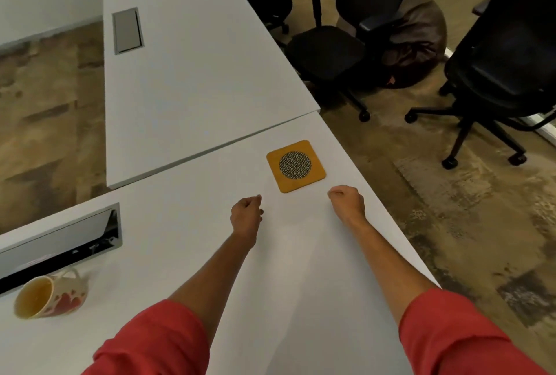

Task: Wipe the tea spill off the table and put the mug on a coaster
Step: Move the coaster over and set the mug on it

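Mug [51, 296] on its side, lower left of frame. Coaster [296, 166] ctr-right on table [186, 254]. L hand [246, 214] & R hand [347, 204] both curled, holding nothing (just below coaster).

Black office chairs [340, 29], brown beanbag [418, 35].

Person's body: two bare forearms, each emerging from a red sleeve [156, 341] pushed up above the elbow; right sleeve [451, 335] matching, plain fabric.
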